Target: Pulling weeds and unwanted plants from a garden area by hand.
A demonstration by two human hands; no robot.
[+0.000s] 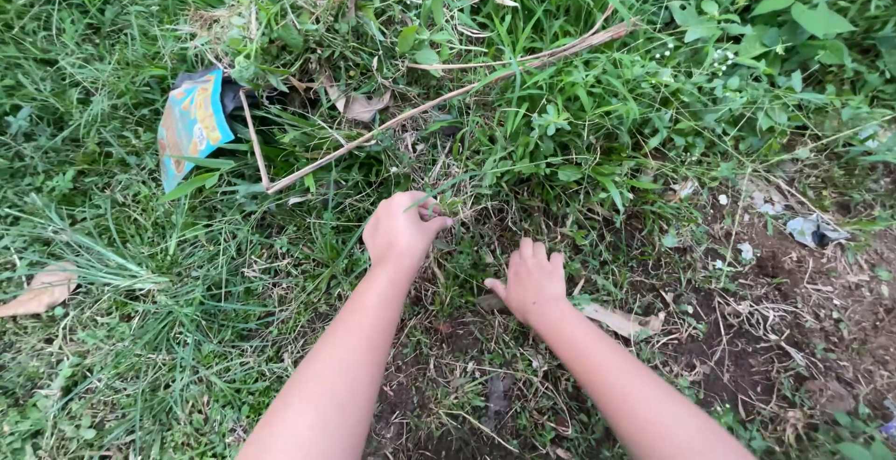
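Observation:
My left hand is closed around a tuft of grass blades at the edge of a bare patch of soil. My right hand rests lower and to the right, fingers curled down into short grass and weeds on the ground; whether it grips any of them is hidden by the fingers. Both forearms reach in from the bottom of the view. A dense clump of green weeds grows just beyond both hands.
A blue and yellow plastic wrapper lies in the grass at upper left. A long dry stalk runs diagonally across the top. Dry leaves lie left; bare dark soil with litter scraps spreads right.

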